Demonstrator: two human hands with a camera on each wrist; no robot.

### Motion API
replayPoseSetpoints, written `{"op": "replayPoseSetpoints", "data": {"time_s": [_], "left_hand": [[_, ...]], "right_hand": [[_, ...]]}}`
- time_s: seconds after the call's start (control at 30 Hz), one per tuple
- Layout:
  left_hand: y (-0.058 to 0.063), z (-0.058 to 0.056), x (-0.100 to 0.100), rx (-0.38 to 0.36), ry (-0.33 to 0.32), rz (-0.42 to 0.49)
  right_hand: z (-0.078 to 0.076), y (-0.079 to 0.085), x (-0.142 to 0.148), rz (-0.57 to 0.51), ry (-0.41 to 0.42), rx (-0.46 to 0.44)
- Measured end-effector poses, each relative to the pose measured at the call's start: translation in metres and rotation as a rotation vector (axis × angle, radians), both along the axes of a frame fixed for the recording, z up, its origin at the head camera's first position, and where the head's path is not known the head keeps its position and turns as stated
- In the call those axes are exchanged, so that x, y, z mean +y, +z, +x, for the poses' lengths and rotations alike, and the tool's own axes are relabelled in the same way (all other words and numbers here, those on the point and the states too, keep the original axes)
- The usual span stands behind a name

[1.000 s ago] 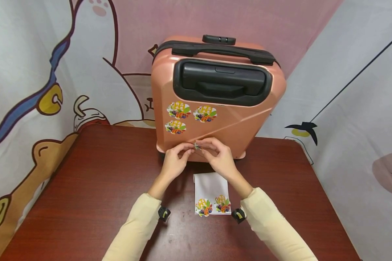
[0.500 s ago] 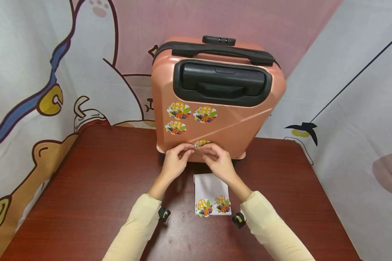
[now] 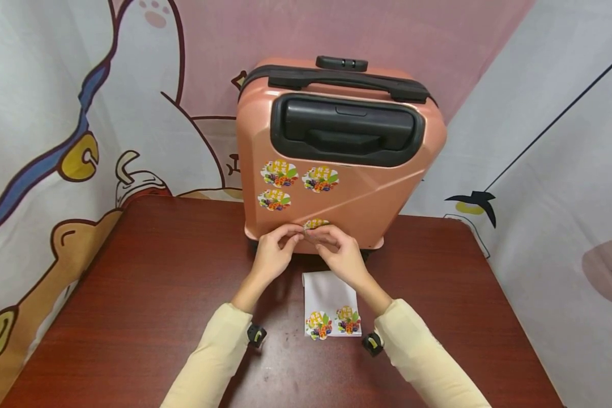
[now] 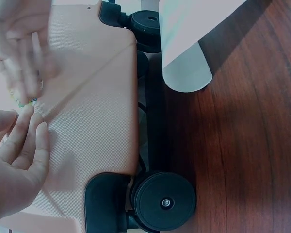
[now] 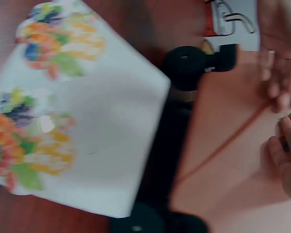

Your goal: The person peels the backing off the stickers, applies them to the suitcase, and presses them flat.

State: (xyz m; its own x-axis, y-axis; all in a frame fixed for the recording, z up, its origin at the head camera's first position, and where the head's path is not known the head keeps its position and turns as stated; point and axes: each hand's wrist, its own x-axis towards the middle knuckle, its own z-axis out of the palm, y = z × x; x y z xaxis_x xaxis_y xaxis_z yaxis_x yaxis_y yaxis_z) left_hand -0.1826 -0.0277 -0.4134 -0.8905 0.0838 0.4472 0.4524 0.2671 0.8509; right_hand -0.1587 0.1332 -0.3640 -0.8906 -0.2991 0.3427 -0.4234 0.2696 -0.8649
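Note:
A round fruit-print sticker [image 3: 316,223] lies against the lower face of the pink suitcase [image 3: 357,198], its lower part hidden behind fingers. At its lower left edge, my left hand [image 3: 273,255] touches with the index fingertip, the thumb tip held a little apart below. My right hand [image 3: 345,258] rests its bent index finger over the sticker's lower part, thumb apart from it. In the left wrist view the right hand [image 4: 24,53] is blurred above the sticker, and the left hand [image 4: 22,165] reaches its fingertips to the same spot.
Three similar stickers [image 3: 279,173] are on the suitcase's upper left. A white sticker sheet [image 3: 328,289] bearing two more fruit stickers lies on the brown table [image 3: 183,317] before the suitcase. Black wheels [image 4: 165,201] support the case; a printed cloth [image 3: 551,141] hangs behind.
The sticker, earlier tilted between both hands' fingertips, has come to lie against the suitcase with its upper part showing. My right hand has lowered slightly; the left has stayed nearly still.

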Motion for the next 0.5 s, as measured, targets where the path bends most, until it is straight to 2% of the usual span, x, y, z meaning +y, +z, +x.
{"op": "replayPoseSetpoints", "data": {"time_s": [0.17,0.23,0.43,0.5], "left_hand": [[0.000,0.001,0.000,-0.004,-0.003,-0.005],[-0.001,0.000,0.000,-0.005,-0.003,-0.006],[-0.001,-0.001,0.000,0.000,0.007,-0.008],[0.000,-0.001,0.000,0.000,0.006,-0.007]], "right_hand": [[0.001,-0.010,0.005,0.026,-0.029,-0.025],[0.000,-0.008,0.005,0.024,-0.032,-0.009],[0.000,0.014,0.000,0.009,-0.016,0.074],[-0.005,0.011,0.002,-0.002,-0.008,0.093]]}}
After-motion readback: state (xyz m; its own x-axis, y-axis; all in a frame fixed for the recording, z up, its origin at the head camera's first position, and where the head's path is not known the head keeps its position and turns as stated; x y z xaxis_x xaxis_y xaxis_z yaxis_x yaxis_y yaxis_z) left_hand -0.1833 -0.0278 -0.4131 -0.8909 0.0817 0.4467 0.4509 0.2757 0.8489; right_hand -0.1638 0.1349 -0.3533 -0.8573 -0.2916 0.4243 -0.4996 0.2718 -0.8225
